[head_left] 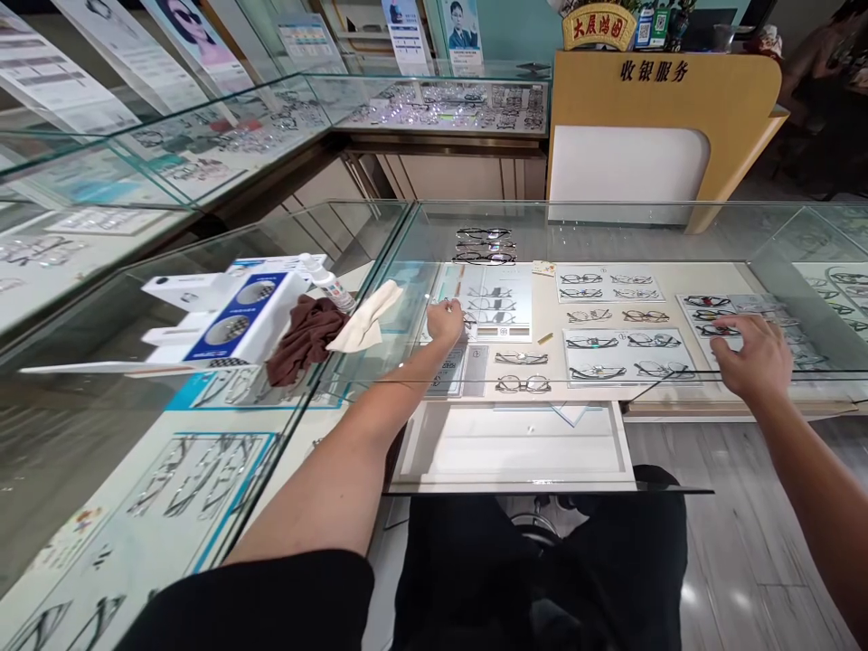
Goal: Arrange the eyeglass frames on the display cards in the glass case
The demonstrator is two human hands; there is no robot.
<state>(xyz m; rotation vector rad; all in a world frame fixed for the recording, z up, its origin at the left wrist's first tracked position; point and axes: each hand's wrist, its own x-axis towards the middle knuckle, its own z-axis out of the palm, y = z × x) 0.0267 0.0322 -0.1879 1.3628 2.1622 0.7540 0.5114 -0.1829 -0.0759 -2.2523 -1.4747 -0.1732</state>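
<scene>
Reaching into the glass display case (678, 217), the person's left hand (446, 318) pinches what looks like a pair of glasses (467, 318) at the white tray (498, 307), fingers closed on it. The right hand (758, 360) hovers released, fingers spread, over the tray of dark frames (719, 316) at the right. The step in hand seems to be lifting or seating a frame; the next move would call for a gentle grip on the thin rims. Other trays hold paired frames in rows. Three frames (485, 246) lie on the tabletop glass; a brown cloth (305, 336) and spray bottle (329, 282) lie to the left.
</scene>
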